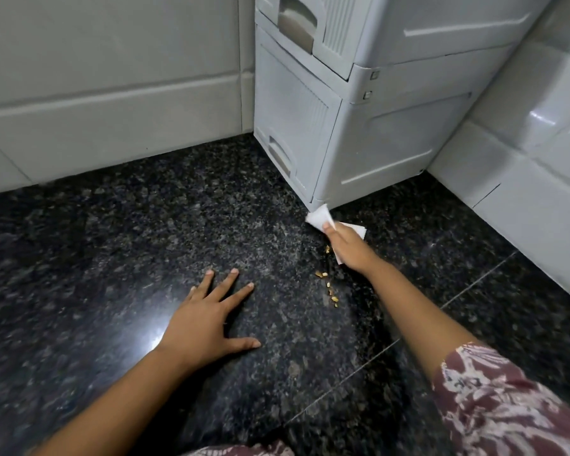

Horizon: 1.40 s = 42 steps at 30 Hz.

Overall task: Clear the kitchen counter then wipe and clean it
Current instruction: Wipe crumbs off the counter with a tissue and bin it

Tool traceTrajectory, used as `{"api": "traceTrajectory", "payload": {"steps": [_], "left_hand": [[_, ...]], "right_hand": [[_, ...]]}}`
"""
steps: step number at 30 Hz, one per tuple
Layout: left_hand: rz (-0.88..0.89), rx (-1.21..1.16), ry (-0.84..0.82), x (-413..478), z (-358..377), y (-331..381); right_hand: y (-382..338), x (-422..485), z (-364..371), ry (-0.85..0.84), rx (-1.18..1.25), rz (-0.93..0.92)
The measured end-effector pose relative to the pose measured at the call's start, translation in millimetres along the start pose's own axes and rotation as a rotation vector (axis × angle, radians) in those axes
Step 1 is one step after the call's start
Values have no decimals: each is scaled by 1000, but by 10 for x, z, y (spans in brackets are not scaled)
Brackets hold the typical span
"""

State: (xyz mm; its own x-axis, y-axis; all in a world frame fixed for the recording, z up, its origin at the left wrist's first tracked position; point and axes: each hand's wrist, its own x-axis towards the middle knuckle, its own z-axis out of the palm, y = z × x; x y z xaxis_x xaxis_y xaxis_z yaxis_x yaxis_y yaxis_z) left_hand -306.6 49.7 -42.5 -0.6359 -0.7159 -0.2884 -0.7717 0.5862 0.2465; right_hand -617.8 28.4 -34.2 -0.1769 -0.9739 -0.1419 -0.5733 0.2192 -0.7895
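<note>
Black speckled granite forms the tabletop (112, 258), polished enough to carry a bright glare patch (147, 337) beside the left wrist. A thin seam (408, 337) crosses the slab diagonally toward the right edge.

Hands: the left hand (208, 320) lies palm down on the stone, fingers straight and spread, holding nothing. The right hand (349, 248) reaches toward the back right corner and pinches a folded white paper wipe (318, 217), whose free end sits just beside the foot of a white plastic drawer unit (359, 126).

Key relation: a short trail of yellowish crumbs (321, 274) lies between the two hands. It is close to the right wrist on its inner side and apart from the left fingertips. The trail's long axis runs roughly from the back edge toward the front edge, so the wipe sits at its far end. The right hand is the nearer one. A pull toward the front edge would probably gather the trail in one stroke. Whether finer grains lie against the stone's speckle cannot be told.

Surroundings: pale glossy wall tiles (112, 77) close the back and right sides. A patterned maroon sleeve (491, 406) covers the right upper arm.
</note>
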Motion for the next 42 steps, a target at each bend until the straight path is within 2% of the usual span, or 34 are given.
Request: {"api": "traceTrajectory", "payload": {"steps": [3, 7, 9, 10, 12, 15, 16, 18, 21, 24, 27, 32, 34, 36, 38, 39, 42], "left_hand": [[8, 0, 13, -36, -1, -10], [-15, 2, 10, -51, -33, 37], [-16, -3, -3, -57, -62, 70], [-17, -11, -11, -75, -77, 85], [5, -6, 13, -144, -93, 79], [88, 24, 172, -414, -61, -29], [102, 16, 226, -524, -37, -98], [90, -7, 305, -753, 33, -293], [-6, -37, 326, -1064, 148, -601], [-114, -68, 327, -1303, 223, -775], [-177, -77, 310, -1494, 281, -825], [-223, -71, 272, -1793, 441, -846], [-216, -45, 248, -1870, 497, -848], [-218, -34, 251, -1896, 538, -846], [-222, -30, 253, -1897, 553, -840], [-223, -28, 253, -1892, 553, -837], [-227, -42, 267, -1892, 555, -838]], "right_hand": [[-118, -297, 173, -176, -85, -81], [-102, -845, 429, -220, -210, -99], [-138, -1120, 559, -211, -111, -87], [-182, -1240, 576, -163, -35, -70], [-280, -1402, 457, 73, 23, -13], [-342, -1639, 133, 454, -177, 67], [-318, -1706, 65, 534, -236, 105], [-233, -1795, 96, 589, -261, 238], [-84, -1767, 441, 574, -147, 374], [-195, -1600, 788, 500, -242, 321], [-491, -1471, 1093, 388, -239, 290], [-905, -1518, 1704, 238, -210, 112], [-980, -1637, 1794, 262, -48, 98], [-988, -1713, 1618, 430, 101, 168], [-863, -1670, 1283, 641, 46, 233], [-756, -1622, 1126, 669, -31, 262], [-522, -1526, 1023, 510, -161, 348]]}}
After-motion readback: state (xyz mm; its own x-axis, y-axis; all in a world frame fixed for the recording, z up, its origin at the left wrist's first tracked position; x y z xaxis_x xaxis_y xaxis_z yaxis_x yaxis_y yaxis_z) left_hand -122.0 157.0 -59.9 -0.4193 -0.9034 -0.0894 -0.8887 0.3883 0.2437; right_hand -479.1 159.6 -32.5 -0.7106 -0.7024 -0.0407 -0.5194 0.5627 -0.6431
